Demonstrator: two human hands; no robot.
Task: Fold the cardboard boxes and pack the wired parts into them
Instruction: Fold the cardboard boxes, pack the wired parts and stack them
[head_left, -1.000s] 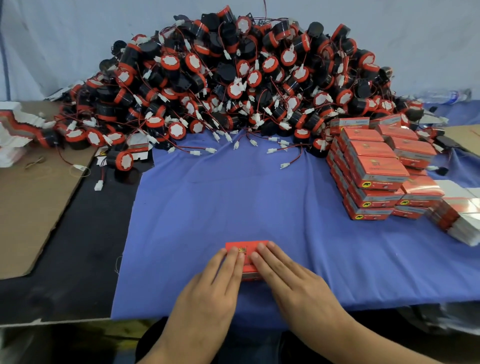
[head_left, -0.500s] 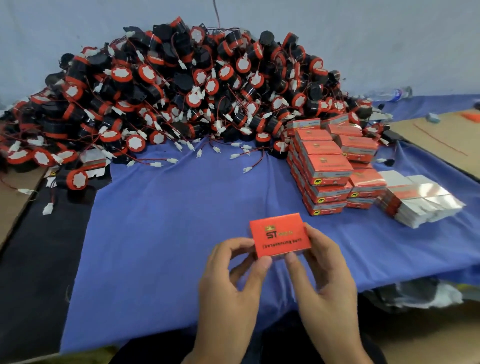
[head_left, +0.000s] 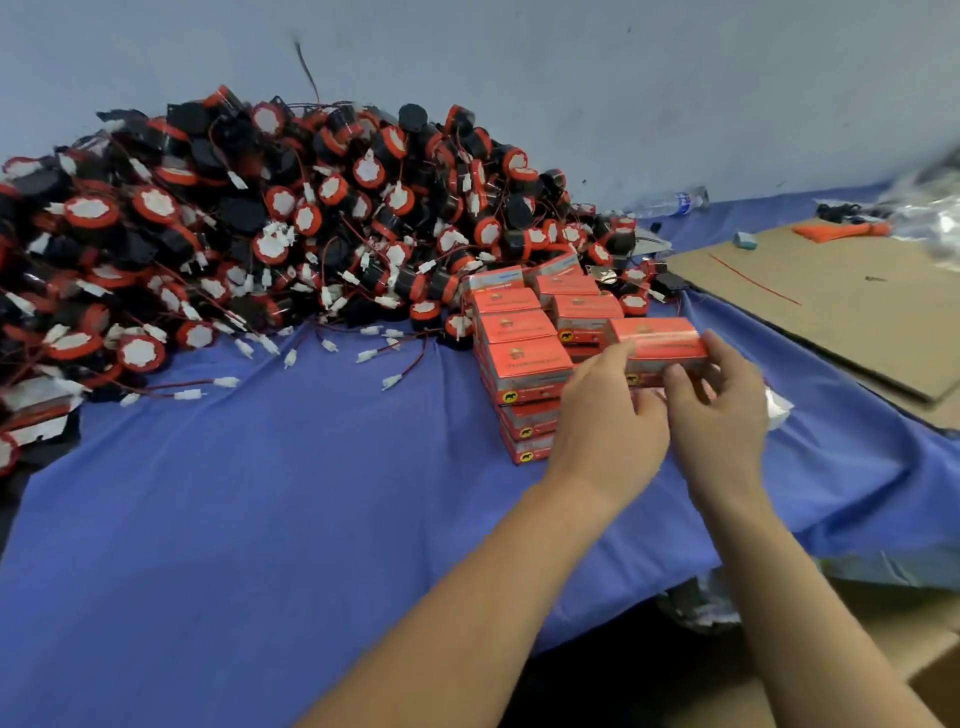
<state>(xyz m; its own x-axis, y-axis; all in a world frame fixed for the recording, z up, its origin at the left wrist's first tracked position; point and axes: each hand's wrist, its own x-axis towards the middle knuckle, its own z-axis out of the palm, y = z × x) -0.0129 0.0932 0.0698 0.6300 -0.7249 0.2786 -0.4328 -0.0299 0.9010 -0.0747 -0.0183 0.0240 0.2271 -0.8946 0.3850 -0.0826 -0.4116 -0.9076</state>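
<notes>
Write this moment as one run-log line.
hands: left hand and right hand both grip orange box | box: held at stack of boxes | wired parts: heaped behind on blue cloth

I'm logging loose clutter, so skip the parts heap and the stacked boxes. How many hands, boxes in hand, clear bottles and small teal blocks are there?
hands: 2, left hand and right hand
orange box held between them: 1
clear bottle: 1
teal block: 1
total: 5
</notes>
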